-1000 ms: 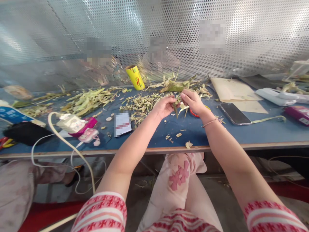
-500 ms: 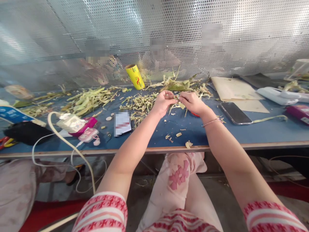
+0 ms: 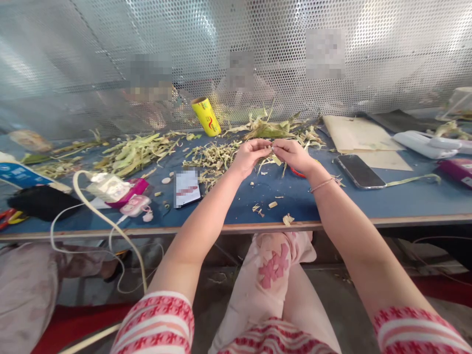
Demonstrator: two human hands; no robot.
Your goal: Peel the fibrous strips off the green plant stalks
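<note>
My left hand (image 3: 251,156) and my right hand (image 3: 293,155) meet over the middle of the table, fingertips pinched together. Between them is a small pale-green plant strip (image 3: 272,148), mostly hidden by the fingers. Just left of my left hand lies a pile of short, curled plant pieces (image 3: 210,158). Behind both hands spreads a heap of longer dry leaves (image 3: 271,130). Part of a red loop-shaped thing (image 3: 297,172) shows beside my right wrist; the rest is covered.
A yellow cardboard tube (image 3: 205,117) leans by the perforated metal wall (image 3: 280,44). Farther left are husk-like strips (image 3: 138,155), a cable (image 3: 121,231) and a charger (image 3: 135,205). A lit phone (image 3: 187,189) lies near my left forearm, a dark phone (image 3: 360,171) at right.
My fingertips have shifted slightly, and less of the plant strip shows between them. Both hands stay in nearly the same place; nothing else has visibly moved.
</note>
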